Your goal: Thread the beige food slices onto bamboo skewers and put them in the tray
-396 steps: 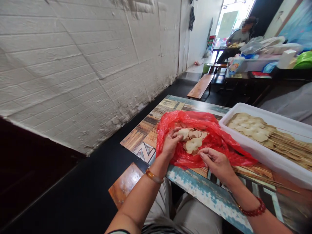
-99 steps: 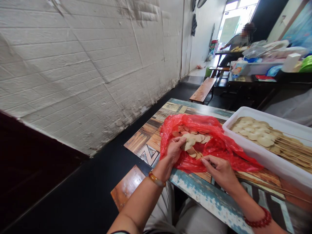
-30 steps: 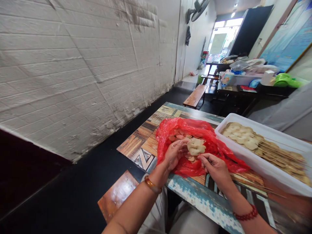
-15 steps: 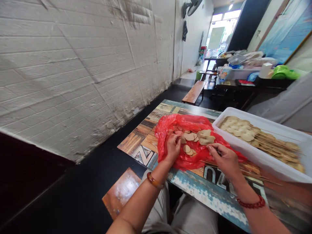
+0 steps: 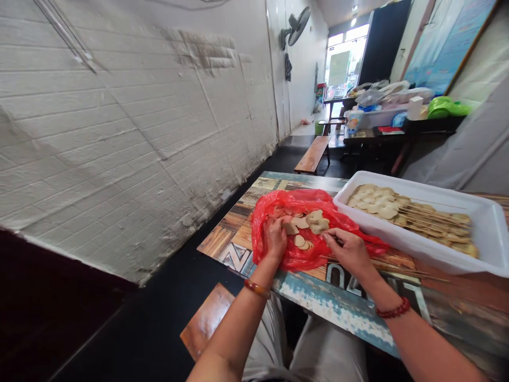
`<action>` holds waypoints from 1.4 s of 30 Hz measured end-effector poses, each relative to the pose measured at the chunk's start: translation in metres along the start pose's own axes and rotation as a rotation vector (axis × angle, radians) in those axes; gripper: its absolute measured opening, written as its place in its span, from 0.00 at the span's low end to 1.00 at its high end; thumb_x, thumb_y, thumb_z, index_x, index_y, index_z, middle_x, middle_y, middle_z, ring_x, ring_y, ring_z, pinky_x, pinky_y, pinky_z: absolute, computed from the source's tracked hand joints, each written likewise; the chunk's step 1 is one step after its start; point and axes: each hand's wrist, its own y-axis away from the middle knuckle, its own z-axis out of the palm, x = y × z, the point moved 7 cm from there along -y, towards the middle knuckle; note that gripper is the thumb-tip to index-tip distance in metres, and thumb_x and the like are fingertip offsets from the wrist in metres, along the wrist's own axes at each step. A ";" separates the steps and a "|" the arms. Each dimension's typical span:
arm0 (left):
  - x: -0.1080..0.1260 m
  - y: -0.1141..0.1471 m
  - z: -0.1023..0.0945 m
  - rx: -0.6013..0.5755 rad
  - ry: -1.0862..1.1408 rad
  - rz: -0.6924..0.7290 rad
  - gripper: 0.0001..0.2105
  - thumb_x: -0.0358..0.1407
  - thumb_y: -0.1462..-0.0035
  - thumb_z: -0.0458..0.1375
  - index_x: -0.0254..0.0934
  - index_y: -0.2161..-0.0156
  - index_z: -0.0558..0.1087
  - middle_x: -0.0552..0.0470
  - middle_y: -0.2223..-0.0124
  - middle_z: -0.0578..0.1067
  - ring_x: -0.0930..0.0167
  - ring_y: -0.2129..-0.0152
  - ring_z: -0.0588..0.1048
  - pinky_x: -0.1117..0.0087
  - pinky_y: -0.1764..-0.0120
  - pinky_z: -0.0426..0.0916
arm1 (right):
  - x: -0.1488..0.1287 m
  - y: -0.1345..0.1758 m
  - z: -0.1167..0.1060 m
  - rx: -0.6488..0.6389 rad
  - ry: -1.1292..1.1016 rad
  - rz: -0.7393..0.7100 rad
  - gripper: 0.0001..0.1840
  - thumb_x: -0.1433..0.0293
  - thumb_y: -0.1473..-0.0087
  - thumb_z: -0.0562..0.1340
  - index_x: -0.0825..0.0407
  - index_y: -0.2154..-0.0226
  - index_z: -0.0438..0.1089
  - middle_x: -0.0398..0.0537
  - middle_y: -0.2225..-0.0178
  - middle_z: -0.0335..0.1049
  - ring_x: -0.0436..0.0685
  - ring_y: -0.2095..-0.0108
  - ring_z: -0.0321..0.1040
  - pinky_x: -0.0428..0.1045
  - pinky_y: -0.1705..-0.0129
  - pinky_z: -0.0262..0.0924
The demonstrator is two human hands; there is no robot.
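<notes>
Inside an open red plastic bag (image 5: 264, 204) on the table, my left hand (image 5: 275, 239) has its fingers curled around a thin, round tan slice (image 5: 290, 228). My right hand (image 5: 348, 250) pinches a thin wooden skewer, mostly hidden by the fingers. At its tip a cluster of threaded slices (image 5: 317, 222) hangs over the bag. More loose slices (image 5: 301, 242) lie on the red plastic between both hands. Bare skewers (image 5: 401, 269) rest on the table beneath and beside my right wrist.
A white plastic tub (image 5: 491, 220) at the right holds rows of skewered slices (image 5: 433, 223). The patterned table (image 5: 222, 239) ends near my lap. A stool (image 5: 207, 321) stands at the lower left, a bench (image 5: 314, 154) beyond the table, and a cluttered table (image 5: 374, 135) farther back.
The camera view has shifted, moving the tub and bag leftward in the picture. My left hand has reached deeper among the slices; my right hand still holds the skewer.
</notes>
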 end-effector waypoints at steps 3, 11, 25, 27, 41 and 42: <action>-0.005 0.000 0.001 -0.007 0.182 -0.078 0.05 0.25 0.56 0.53 0.35 0.74 0.67 0.48 0.70 0.70 0.67 0.69 0.68 0.65 0.62 0.61 | 0.002 0.000 0.000 -0.005 -0.044 0.023 0.15 0.61 0.46 0.55 0.53 0.72 0.72 0.44 0.77 0.69 0.51 0.77 0.64 0.46 0.72 0.57; -0.006 -0.003 0.017 -0.175 1.098 -0.516 0.11 0.37 0.57 0.61 0.36 0.70 0.63 0.53 0.72 0.72 0.72 0.78 0.72 0.73 0.75 0.63 | 0.014 0.001 0.010 -0.089 -0.478 0.266 0.18 0.56 0.50 0.60 0.54 0.70 0.71 0.40 0.80 0.62 0.46 0.83 0.55 0.44 0.80 0.49; -0.013 0.016 0.039 -0.215 1.554 -0.747 0.14 0.31 0.61 0.66 0.32 0.65 0.72 0.50 0.69 0.76 0.73 0.74 0.74 0.73 0.69 0.68 | 0.016 0.020 0.049 -0.329 -0.571 0.421 0.19 0.54 0.50 0.59 0.55 0.72 0.70 0.38 0.83 0.59 0.44 0.84 0.52 0.42 0.83 0.45; -0.013 0.019 0.039 -0.209 1.566 -0.749 0.14 0.31 0.61 0.66 0.32 0.66 0.72 0.51 0.70 0.76 0.74 0.75 0.73 0.73 0.69 0.67 | 0.014 0.022 0.051 -0.341 -0.575 0.430 0.19 0.54 0.50 0.59 0.55 0.72 0.70 0.39 0.83 0.59 0.44 0.84 0.51 0.42 0.83 0.45; -0.011 0.020 0.031 -0.153 1.588 -0.778 0.13 0.32 0.58 0.65 0.35 0.65 0.70 0.49 0.67 0.75 0.69 0.71 0.76 0.69 0.67 0.69 | 0.015 0.019 0.046 -0.318 -0.241 0.324 0.18 0.56 0.50 0.58 0.53 0.73 0.72 0.40 0.82 0.60 0.47 0.82 0.54 0.43 0.81 0.48; -0.013 0.019 0.030 -0.123 1.588 -0.787 0.12 0.31 0.58 0.64 0.35 0.65 0.70 0.49 0.68 0.75 0.69 0.70 0.75 0.68 0.66 0.69 | 0.015 0.019 0.046 -0.324 -0.233 0.318 0.17 0.56 0.50 0.58 0.53 0.73 0.72 0.40 0.82 0.60 0.47 0.82 0.55 0.43 0.81 0.48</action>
